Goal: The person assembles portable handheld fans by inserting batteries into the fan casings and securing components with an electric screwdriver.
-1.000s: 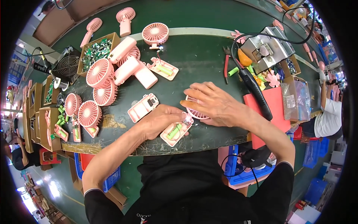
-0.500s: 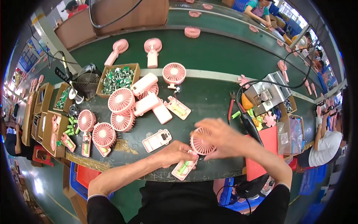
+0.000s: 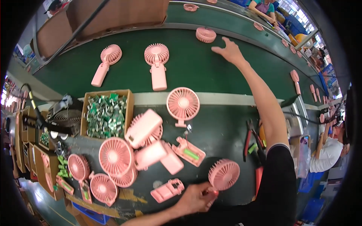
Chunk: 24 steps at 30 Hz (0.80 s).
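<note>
My left hand [image 3: 197,197] is at the near edge of the green bench, gripping the base of a pink fan head [image 3: 224,174] that stands just right of it. A pink handle shell [image 3: 167,190] lies just left of that hand. My right hand [image 3: 228,50] is stretched far out over the green conveyor belt [image 3: 188,67], fingers spread, empty, hovering beside a round pink fan grille [image 3: 206,35]. Two complete pink handheld fans [image 3: 157,64] [image 3: 105,63] lie on the belt to the left.
A cardboard box of green circuit boards [image 3: 106,114] sits at the left. Several pink fans [image 3: 116,156] and an open handle with a green battery [image 3: 188,152] crowd the bench middle. Pliers [image 3: 247,138] lie at the right. Another person [image 3: 330,147] works at the far right.
My right hand left the fan head near my body and reached far across onto the conveyor belt. My left hand stayed at the near edge, holding the fan head. The view tilted up.
</note>
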{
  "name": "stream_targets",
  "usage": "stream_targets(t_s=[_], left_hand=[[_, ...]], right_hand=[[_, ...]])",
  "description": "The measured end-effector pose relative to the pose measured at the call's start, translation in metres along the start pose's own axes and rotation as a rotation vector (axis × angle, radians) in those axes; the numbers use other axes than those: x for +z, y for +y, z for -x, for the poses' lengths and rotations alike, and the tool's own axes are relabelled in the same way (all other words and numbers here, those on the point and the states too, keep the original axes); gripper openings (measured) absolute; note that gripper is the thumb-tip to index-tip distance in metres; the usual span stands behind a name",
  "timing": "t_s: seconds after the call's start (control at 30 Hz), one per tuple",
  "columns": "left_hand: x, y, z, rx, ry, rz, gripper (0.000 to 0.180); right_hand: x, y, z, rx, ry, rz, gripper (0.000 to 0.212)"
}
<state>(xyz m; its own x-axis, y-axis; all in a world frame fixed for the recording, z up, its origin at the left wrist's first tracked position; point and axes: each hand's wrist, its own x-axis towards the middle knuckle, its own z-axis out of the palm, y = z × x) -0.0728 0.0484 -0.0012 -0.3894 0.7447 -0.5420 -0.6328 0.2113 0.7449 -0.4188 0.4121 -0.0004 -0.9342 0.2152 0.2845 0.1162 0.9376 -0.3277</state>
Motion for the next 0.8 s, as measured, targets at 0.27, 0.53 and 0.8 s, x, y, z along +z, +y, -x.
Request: stream_targets(t_s=[0.27,0.53,0.8], left_hand=[[0.005,-0.008,-0.014,0.235,0.180,0.022,0.020],[-0.003,-0.007,-0.012,0.153,-0.011,0.152,0.022],[0.018,-0.018,0.018,0.141,0.026,0.097,0.021]], right_hand=[[0.065,-0.015,-0.082,0.146,0.099,0.072,0.098],[-0.032,-0.055,0.053,-0.296,-0.005,-0.061,0.066],[-0.102,-0.080,0.272,-0.340,-0.290,-0.018,0.080]])
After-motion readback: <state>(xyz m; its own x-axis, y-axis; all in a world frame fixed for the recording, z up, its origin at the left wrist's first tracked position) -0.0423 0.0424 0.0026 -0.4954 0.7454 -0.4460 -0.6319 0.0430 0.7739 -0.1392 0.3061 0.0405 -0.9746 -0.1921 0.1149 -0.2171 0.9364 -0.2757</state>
